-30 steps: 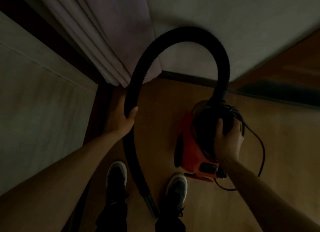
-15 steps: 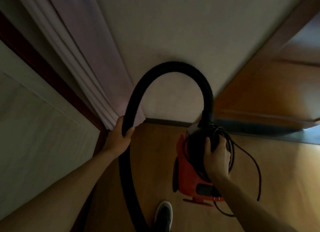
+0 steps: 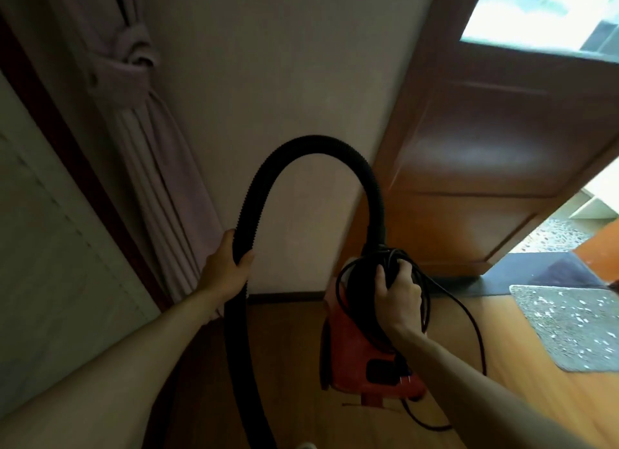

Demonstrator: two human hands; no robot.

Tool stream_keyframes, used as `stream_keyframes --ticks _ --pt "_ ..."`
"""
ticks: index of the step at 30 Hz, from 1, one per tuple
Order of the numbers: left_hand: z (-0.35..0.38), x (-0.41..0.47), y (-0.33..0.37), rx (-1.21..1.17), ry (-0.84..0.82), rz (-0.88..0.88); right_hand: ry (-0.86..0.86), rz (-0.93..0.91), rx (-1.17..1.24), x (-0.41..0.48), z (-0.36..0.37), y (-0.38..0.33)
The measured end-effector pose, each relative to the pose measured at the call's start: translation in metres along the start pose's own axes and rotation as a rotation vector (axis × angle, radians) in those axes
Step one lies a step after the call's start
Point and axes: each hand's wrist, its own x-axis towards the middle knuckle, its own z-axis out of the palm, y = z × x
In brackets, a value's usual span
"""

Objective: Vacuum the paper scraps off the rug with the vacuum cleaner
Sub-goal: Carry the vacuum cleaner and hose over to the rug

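Left hand (image 3: 223,269): grip curled round the hose, with the thumb on the near side and the fingers wrapped behind; bare forearm enters from the lower left.
Right hand (image 3: 398,296): grip curled round the black top of the vacuum cleaner, with loops of cord caught under the fingers; forearm enters from the lower right.
Vacuum cleaner (image 3: 355,351): red body with black top, centre-right, below the right hand. Whether it hangs from the hand or rests on the floor cannot be told.
Hose (image 3: 315,144): black and ribbed. It rises from the cleaner's top, arches over in front of the wall, passes down through the left hand and runs out at the bottom edge.
Cord (image 3: 470,321): black, coiled at the cleaner's top. One long loop hangs to the right and trails under the body.
Rug (image 3: 576,344): grey, flat on the floor at the right edge, well apart from the cleaner.
Paper scraps (image 3: 552,314): small white bits strewn over the rug.
Floor (image 3: 502,401): light wood boards.
Dark mat (image 3: 542,271): beyond the rug, at the doorway.
Door (image 3: 485,140): brown wood, panelled, standing open.
Wall (image 3: 268,80): pale and plain.
Curtain (image 3: 144,167): mauve, pleated, tied back at upper left.
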Motion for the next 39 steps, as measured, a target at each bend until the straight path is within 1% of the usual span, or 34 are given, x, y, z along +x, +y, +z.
stream_keyframes --ticks 5,9,15,17,23,29,34,39 --pt "-0.024 -0.024 0.074 0.032 -0.060 0.082 0.087 -0.021 0.047 -0.019 -0.069 -0.037" --pt "-0.030 -0.039 0.138 0.053 -0.073 0.146 0.166 -0.035 0.066 -0.023 -0.126 -0.058" --pt "-0.012 -0.042 0.240 0.053 -0.089 0.260 0.291 0.000 0.096 -0.009 -0.212 -0.065" --pt "-0.001 -0.040 0.275 0.090 -0.093 0.287 0.325 0.035 0.102 0.001 -0.239 -0.061" --pt "0.050 -0.036 0.373 0.178 -0.053 0.358 0.447 0.078 0.088 0.035 -0.321 -0.032" --pt "0.125 -0.049 0.467 0.221 -0.058 0.439 0.561 0.099 0.070 0.060 -0.418 0.008" --pt "0.197 -0.071 0.534 0.204 -0.106 0.466 0.653 0.100 0.044 0.074 -0.494 0.048" --pt "0.264 -0.093 0.582 0.148 -0.165 0.512 0.769 0.091 0.028 0.077 -0.555 0.090"
